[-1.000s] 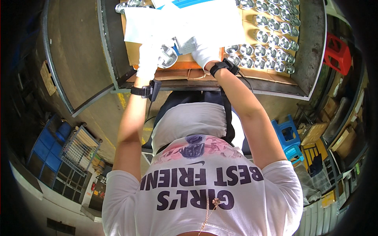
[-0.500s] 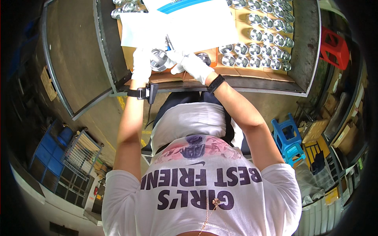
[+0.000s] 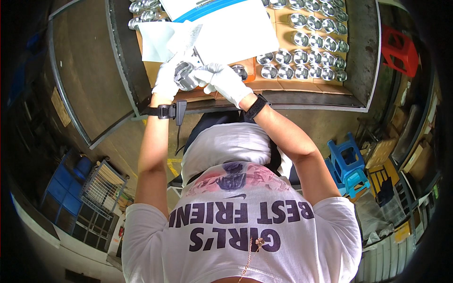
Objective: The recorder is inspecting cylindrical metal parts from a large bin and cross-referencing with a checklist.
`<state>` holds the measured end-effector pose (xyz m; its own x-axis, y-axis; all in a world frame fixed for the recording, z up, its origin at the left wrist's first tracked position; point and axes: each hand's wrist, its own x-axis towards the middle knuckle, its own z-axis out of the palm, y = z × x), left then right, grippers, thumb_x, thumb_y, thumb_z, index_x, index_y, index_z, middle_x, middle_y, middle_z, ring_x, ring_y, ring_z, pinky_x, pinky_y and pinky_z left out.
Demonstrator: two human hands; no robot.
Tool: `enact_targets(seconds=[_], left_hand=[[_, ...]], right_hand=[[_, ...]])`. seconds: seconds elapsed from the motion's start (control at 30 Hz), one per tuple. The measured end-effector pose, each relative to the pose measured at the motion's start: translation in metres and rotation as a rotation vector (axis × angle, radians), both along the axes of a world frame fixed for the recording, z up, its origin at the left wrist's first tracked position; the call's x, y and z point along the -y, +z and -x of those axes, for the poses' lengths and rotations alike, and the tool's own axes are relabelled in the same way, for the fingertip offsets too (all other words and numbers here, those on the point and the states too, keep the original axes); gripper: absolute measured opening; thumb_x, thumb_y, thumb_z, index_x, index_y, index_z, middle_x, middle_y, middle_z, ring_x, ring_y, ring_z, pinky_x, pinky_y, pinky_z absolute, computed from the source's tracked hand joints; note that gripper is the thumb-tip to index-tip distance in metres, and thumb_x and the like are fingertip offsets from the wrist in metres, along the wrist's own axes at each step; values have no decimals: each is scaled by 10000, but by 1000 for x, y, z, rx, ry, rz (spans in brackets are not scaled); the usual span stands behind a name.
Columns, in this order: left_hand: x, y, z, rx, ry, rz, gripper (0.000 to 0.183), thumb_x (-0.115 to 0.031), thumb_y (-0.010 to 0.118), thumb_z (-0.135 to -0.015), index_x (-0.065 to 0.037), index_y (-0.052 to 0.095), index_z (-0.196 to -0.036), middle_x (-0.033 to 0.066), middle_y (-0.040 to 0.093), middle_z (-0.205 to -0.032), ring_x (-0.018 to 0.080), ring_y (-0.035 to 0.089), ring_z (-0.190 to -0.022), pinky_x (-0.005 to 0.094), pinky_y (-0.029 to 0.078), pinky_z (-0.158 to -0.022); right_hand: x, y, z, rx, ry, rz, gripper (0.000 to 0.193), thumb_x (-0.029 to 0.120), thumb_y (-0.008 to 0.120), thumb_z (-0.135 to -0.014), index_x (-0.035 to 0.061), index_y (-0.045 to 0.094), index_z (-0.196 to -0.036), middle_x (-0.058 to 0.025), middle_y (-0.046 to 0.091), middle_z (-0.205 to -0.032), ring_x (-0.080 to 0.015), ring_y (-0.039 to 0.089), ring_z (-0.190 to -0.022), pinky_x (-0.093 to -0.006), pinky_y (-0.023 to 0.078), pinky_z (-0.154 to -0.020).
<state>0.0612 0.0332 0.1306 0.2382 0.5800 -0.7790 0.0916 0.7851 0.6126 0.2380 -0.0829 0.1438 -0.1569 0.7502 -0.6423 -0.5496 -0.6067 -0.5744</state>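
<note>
- Metal piston (image 3: 186, 77): I see it raised in the gloved hands, just on the wearer's side of the white sheet (image 3: 240, 35).
- Left hand (image 3: 166, 78): fingers curled around the piston's left side, near that sheet's lower left corner.
- Right hand (image 3: 222, 81): fingertips gathered against the piston's right side, below the sheet; I cannot tell from here whether they pinch it.
- Surface: beneath the sheet I make out brown cardboard (image 3: 306, 87) lining a dark-rimmed bench (image 3: 302, 102).
- Room: well off to the sheet's right stand stools on the floor; far to its left, a wire cart (image 3: 103, 186).
- Counts: one red stool (image 3: 398, 51), two blue stools (image 3: 347, 154); one piston in an orange tray (image 3: 251, 67) just below the sheet; right of it, standing pistons (image 3: 301, 71), six in each of the two nearest rows.
</note>
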Motion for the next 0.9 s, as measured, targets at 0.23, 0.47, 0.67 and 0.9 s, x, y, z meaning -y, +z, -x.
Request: enact_targets(seconds=[0.23,0.47,0.67,0.9], left_hand=[[0,-4,-11,-22,15,42,306,-252,598,-1019,18,696,-1124,104,736,-1019,199,712,-913,321,575,-805],[3,-7,-17,-24,31,53,311,-251,603,-1018,16,692,-1150,100,740,-1037,201,717,-916,322,580,-820],[4,-8,-14,-31,76,108,299,-239,627,-1002,12,701,-1149,102,746,-1037,199,722,-937,314,580,-824],[9,-24,4,-26,58,102,296,-228,642,-987,15,705,-1144,115,752,-1020,209,727,-911,326,588,-805]], right_hand=[[2,-8,-5,-14,-12,9,259,317,723,-958,58,731,-958,-6,669,-761,-78,589,-625,-224,483,-573],[4,-15,-9,-47,-40,2,257,323,713,-964,67,728,-960,-7,665,-762,-80,591,-630,-232,493,-584],[4,-14,-10,-32,25,13,271,329,708,-967,61,736,-986,-15,676,-783,-87,598,-635,-232,494,-586],[8,-19,-7,-60,70,53,290,337,703,-969,53,742,-1015,-16,693,-828,-90,612,-667,-241,506,-607]])
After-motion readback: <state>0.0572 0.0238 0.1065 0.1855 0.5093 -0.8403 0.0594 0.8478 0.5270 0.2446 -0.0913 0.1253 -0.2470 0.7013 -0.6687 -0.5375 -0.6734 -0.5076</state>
